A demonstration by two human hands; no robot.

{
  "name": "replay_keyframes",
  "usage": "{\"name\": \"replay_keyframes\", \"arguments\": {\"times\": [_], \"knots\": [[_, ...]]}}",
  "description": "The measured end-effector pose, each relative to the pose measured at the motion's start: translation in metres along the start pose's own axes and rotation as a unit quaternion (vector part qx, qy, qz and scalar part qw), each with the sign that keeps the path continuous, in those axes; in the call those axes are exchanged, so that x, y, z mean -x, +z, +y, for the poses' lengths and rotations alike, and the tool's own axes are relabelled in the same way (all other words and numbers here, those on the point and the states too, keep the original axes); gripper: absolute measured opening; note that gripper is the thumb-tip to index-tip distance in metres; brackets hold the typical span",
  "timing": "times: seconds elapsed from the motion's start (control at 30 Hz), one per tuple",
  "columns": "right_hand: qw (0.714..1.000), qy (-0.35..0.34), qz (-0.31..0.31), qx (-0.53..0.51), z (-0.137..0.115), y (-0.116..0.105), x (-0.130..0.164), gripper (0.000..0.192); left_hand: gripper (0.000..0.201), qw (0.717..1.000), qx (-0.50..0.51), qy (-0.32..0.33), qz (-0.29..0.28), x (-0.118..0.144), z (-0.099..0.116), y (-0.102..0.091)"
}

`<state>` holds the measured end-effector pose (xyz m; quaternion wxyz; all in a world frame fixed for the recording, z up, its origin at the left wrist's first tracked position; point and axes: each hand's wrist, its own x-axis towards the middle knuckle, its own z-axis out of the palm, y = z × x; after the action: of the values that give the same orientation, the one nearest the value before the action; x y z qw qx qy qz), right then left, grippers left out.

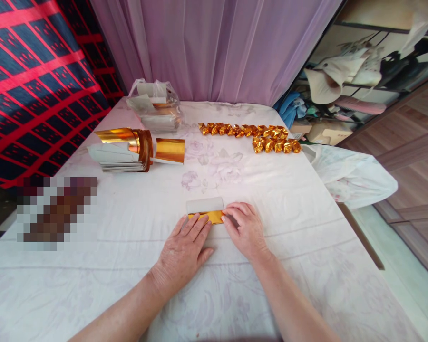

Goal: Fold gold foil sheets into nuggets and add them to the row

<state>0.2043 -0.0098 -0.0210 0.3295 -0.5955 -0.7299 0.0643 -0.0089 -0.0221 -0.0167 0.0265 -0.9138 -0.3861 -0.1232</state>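
A sheet of gold foil paper (216, 217) lies on the table in front of me, its pale back (204, 205) showing along the far side and a gold strip folded over on the near side. My left hand (187, 242) rests flat on the gold strip with its fingers stretched out. At the strip's right end, my right hand (245, 230) pinches the edge between thumb and forefinger. Farther back on the right stand rows of folded gold paper pieces (242, 130). A stack of gold and white paper sheets (123, 159) lies at the left.
A clear plastic bag (157, 107) with more paper stands at the back left. One curled gold sheet (170, 150) lies beside the stack. A pixelated patch covers something at the left edge. Shelves (356, 88) and a white plastic bag (356, 175) are at the right.
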Motion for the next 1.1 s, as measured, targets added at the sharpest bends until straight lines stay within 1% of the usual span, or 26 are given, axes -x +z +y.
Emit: {"name": "replay_keyframes", "arguments": {"times": [0.23,0.37,0.6,0.77,1.0,1.1], "knots": [[1.000,-0.010,-0.003,0.004,0.0019,0.0005,0.0010,0.013,0.053,1.000,0.016,-0.001,-0.002,0.0008,-0.0002,0.0014],[1.000,-0.018,-0.006,-0.001,0.0032,-0.0015,0.0027,0.016,0.054,1.000,0.016,-0.001,0.000,0.0007,-0.0002,0.0016],[1.000,-0.006,-0.011,0.015,0.0023,-0.0013,0.0036,0.017,0.052,1.000,0.018,-0.003,-0.002,-0.0016,0.0003,-0.0020],[1.000,0.002,-0.006,0.027,-0.0005,-0.0004,0.0032,0.017,0.050,0.999,0.032,-0.006,-0.014,-0.0027,-0.0003,-0.0042],[1.000,0.003,0.003,-0.016,0.0037,-0.0040,0.0043,0.021,0.048,0.999,0.042,-0.009,-0.016,-0.0058,-0.0002,-0.0068],[1.000,0.006,0.005,-0.026,0.0042,-0.0056,0.0045,0.017,0.048,0.999,0.044,-0.010,-0.018,-0.0071,0.0004,-0.0083]]}}
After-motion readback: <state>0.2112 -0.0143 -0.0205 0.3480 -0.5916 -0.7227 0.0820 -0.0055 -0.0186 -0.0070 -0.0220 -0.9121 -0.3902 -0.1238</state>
